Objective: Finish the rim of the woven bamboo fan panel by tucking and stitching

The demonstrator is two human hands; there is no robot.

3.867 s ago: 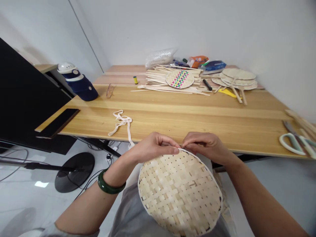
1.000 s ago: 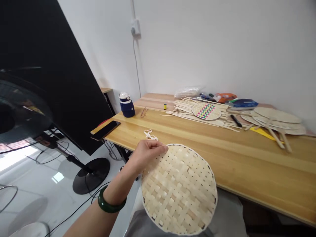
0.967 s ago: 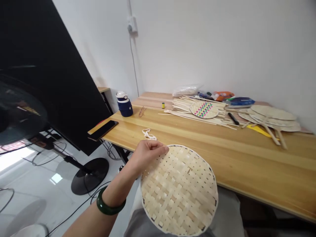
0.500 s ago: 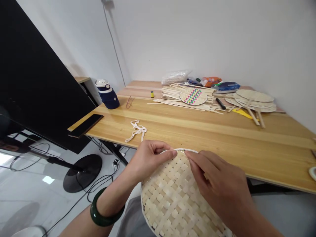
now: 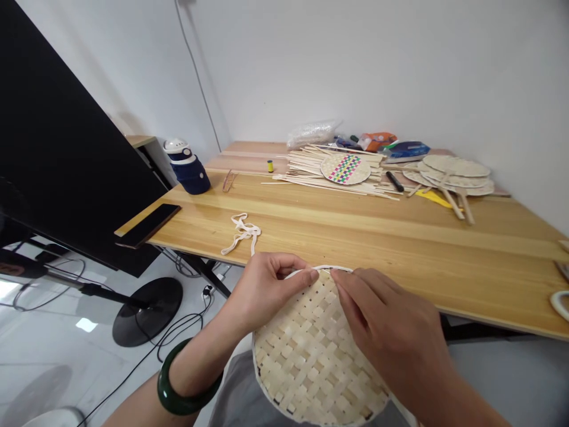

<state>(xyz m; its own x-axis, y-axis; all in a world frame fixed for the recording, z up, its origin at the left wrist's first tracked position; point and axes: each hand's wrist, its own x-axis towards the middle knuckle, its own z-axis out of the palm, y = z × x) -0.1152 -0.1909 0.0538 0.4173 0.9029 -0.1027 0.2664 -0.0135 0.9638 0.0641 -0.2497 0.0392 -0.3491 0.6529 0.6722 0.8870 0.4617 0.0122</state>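
A round woven bamboo fan panel (image 5: pixel 315 350) with white edging tape round its rim rests over my lap, at the table's near edge. My left hand (image 5: pixel 271 290) is closed on its upper left rim, thumb on the weave and fingers behind. My right hand (image 5: pixel 386 320) pinches at the top of the rim, just right of the left thumb. A thin pale sliver shows between the two hands, and what the right fingertips hold is too small to make out. Loose white tape (image 5: pixel 242 231) lies on the table and runs down to behind my left hand.
On the wooden table (image 5: pixel 400 249) lie bamboo strips (image 5: pixel 306 168), a fan panel with coloured weave (image 5: pixel 345 169), finished fans (image 5: pixel 457 169), a black pen-like tool (image 5: pixel 395 181), a thread spool (image 5: pixel 270 166), thread snips (image 5: pixel 228 181), a phone (image 5: pixel 149 225) and a blue flask (image 5: pixel 191 172).
The view has shifted slightly, and the panel's lower edge now shows more. Both hands keep their places at the rim, with the right fingertips a little closer to the left thumb.
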